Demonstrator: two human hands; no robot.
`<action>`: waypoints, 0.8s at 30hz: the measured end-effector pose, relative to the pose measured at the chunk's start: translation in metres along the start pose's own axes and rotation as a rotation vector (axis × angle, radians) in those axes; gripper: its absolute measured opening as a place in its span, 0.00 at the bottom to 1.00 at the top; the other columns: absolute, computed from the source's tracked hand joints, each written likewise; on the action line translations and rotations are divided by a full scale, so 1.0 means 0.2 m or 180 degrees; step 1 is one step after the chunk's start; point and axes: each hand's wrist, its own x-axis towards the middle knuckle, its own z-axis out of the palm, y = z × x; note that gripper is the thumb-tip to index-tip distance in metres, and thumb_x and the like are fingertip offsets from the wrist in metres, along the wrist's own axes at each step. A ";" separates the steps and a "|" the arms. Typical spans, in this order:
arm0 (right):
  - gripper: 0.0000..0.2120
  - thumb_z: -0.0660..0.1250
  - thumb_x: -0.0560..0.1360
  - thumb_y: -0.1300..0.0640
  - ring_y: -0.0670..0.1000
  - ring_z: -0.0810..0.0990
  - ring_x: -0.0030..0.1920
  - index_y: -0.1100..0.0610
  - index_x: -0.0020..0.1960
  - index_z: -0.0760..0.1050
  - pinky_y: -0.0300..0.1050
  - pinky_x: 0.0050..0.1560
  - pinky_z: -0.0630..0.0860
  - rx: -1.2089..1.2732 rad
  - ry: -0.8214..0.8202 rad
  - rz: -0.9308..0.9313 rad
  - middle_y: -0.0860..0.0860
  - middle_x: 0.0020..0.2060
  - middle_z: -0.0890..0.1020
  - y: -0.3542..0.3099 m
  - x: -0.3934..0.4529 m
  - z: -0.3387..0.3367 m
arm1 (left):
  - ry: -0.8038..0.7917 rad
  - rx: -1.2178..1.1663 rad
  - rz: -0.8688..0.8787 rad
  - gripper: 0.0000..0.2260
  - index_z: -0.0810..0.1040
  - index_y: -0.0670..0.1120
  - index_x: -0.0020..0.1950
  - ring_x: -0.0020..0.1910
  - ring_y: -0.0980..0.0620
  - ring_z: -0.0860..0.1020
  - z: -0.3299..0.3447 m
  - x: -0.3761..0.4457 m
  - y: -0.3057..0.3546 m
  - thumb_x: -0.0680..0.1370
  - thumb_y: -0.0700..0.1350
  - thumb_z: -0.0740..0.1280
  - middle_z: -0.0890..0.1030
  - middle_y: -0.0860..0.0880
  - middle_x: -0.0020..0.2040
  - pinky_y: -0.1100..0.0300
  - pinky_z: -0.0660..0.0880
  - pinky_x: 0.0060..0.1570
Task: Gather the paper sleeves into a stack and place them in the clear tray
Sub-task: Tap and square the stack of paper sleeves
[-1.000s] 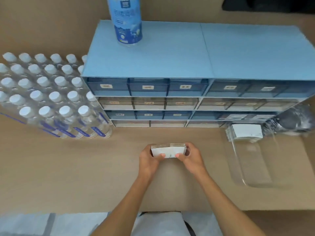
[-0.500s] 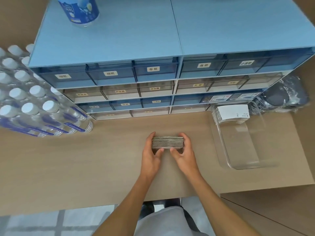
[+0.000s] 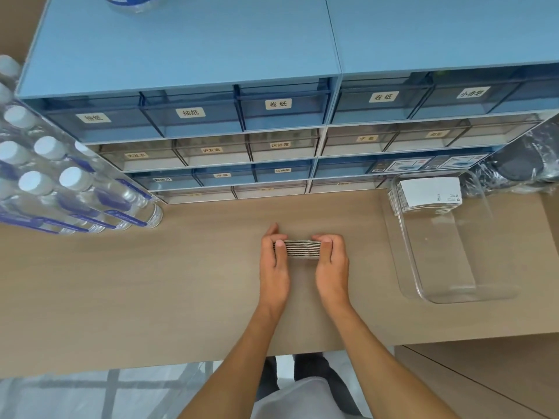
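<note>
Squeezing a ribbed cardboard sleeve stack [image 3: 298, 248] edge-up: left hand [image 3: 274, 264], right hand [image 3: 330, 264], both closed.

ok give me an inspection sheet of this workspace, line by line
surface: light wood-grain table, mostly bare around the hands
job's things: stack of paper sleeves stood on edge on the table; clear tray to the right, already holding another sleeve stack at its far end
clutter: pack of water bottles at left; dark item in plastic wrap behind the tray
hands: left hand and right hand press the stack from either side
cables: nothing seen
surroundings: blue drawer cabinet with labelled drawers; bottle on top of it
</note>
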 end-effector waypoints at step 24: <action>0.18 0.69 0.75 0.58 0.35 0.76 0.52 0.53 0.62 0.69 0.25 0.49 0.70 -0.0671 -0.1531 -0.0212 0.44 0.53 0.78 0.00 0.08 -0.19 | -0.0582 0.1164 0.0705 0.10 0.74 0.37 0.58 0.51 0.48 0.74 -0.09 0.06 -0.03 0.77 0.31 0.65 0.74 0.41 0.53 0.67 0.70 0.55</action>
